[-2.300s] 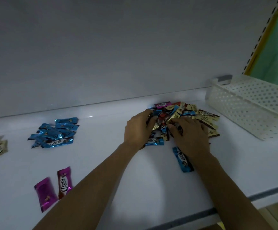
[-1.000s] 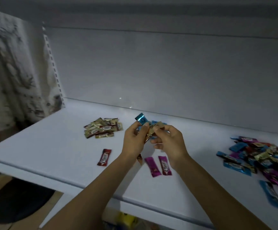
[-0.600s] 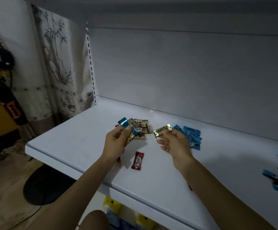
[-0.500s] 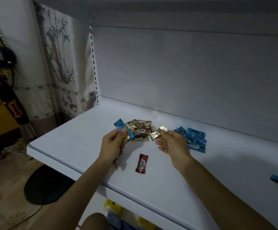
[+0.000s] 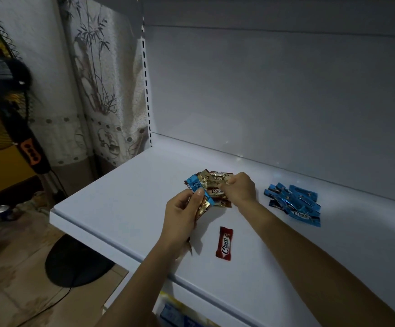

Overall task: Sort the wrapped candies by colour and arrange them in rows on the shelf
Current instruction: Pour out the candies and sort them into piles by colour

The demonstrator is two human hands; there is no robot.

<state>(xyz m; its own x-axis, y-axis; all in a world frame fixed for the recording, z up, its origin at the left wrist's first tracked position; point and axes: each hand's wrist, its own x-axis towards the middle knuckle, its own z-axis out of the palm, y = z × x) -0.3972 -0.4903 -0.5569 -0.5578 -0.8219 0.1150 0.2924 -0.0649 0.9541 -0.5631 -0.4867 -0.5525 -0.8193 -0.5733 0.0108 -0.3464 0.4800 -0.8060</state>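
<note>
Right hand (image 5: pixel 240 188): yours has moved onto the gold foil-wrapped candy pile (image 5: pixel 212 182), fingers curled; grip unclear.
Left hand (image 5: pixel 180 213): you pinch a shiny blue foil-wrapped candy (image 5: pixel 195 186).

Right hand (image 5: pixel 241 189) fingertips hidden; gold pile (image 5: pixel 213 183) partly covered.

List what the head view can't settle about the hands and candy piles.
All from the head view:
Right hand: its back hides the fingers; pinching a gold candy or only touching the gold pile, cannot tell.
Left hand: pinches a blue candy over gold wrappers; palm hides how many.
Gold pile: both hands overlap it, count unknown.
Packs under the shelf: cut by the bottom edge, unreadable.
</note>
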